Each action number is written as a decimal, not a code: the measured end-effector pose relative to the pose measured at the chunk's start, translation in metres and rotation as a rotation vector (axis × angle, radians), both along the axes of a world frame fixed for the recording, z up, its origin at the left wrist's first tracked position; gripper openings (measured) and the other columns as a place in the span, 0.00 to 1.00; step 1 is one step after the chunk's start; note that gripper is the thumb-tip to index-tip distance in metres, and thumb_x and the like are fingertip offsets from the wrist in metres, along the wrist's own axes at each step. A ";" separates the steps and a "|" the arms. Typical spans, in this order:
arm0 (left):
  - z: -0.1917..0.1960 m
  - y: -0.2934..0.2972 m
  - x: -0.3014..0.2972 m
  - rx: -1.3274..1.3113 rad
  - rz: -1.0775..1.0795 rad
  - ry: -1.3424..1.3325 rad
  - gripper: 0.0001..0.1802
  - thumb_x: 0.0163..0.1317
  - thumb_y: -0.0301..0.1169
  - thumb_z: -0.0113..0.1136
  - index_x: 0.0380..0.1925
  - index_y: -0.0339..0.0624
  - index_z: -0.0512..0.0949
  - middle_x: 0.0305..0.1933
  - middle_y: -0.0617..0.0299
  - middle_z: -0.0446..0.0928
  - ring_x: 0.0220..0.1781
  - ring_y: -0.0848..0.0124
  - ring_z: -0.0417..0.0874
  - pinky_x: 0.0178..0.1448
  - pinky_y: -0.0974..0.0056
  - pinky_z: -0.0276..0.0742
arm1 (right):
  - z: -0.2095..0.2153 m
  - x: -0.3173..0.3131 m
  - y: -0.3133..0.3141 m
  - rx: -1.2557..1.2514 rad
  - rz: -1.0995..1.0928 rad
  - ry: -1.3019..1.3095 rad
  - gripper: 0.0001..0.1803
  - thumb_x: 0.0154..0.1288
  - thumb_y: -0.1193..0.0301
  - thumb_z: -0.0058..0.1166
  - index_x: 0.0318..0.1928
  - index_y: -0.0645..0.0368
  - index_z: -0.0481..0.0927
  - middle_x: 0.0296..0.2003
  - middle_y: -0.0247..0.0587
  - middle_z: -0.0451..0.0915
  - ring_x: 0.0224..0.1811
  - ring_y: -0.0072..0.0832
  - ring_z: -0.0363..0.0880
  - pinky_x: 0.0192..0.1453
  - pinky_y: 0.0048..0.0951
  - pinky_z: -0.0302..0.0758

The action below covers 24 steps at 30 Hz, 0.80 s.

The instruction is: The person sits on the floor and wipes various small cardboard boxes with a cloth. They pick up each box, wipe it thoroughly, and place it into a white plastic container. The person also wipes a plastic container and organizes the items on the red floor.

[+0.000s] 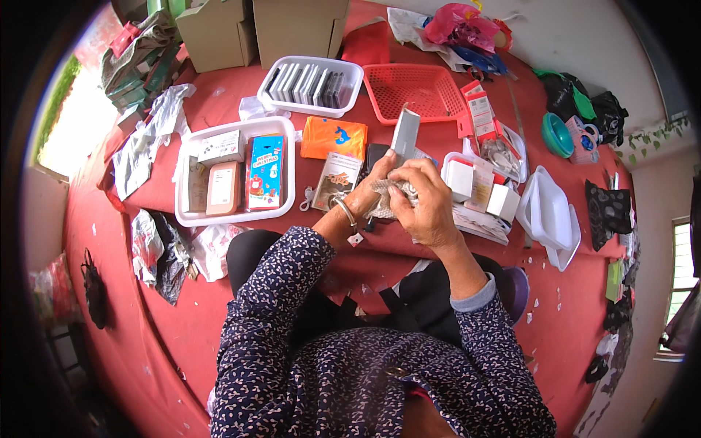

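Left hand [369, 191] and right hand [427, 204] both grasped flat grey cardboard box [404, 133], long axis upright, top tilted away | white plastic tray [235, 212] left, red mesh basket [416, 91] beyond, red tabletop [182, 321] beneath

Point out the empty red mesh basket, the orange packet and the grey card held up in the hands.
red mesh basket [412, 89], head view, on its bare mesh floor.
orange packet [333, 137], head view, on its flat front.
grey card [405, 134], head view, on its upper face above the fingers.
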<state>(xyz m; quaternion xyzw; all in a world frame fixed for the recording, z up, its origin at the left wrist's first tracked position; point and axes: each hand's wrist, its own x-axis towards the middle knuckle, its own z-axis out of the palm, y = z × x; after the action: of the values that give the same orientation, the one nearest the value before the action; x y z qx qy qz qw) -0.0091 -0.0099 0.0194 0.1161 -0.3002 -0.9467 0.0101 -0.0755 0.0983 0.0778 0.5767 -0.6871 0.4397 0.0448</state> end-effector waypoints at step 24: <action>-0.003 0.002 0.013 -0.445 0.118 -0.301 0.32 0.63 0.45 0.46 0.58 0.33 0.57 0.44 0.54 0.73 0.43 0.69 0.74 0.45 0.67 0.71 | -0.018 -0.065 0.012 0.082 -0.135 -1.263 0.13 0.54 0.69 0.57 0.34 0.68 0.76 0.28 0.41 0.79 0.26 0.22 0.78 0.31 0.21 0.75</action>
<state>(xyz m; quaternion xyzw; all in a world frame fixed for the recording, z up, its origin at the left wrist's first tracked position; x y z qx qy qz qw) 0.0035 -0.0081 0.0161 0.2675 -0.4917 -0.8274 0.0458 -0.1404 0.1101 0.0593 0.1627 -0.6319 0.6648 -0.3635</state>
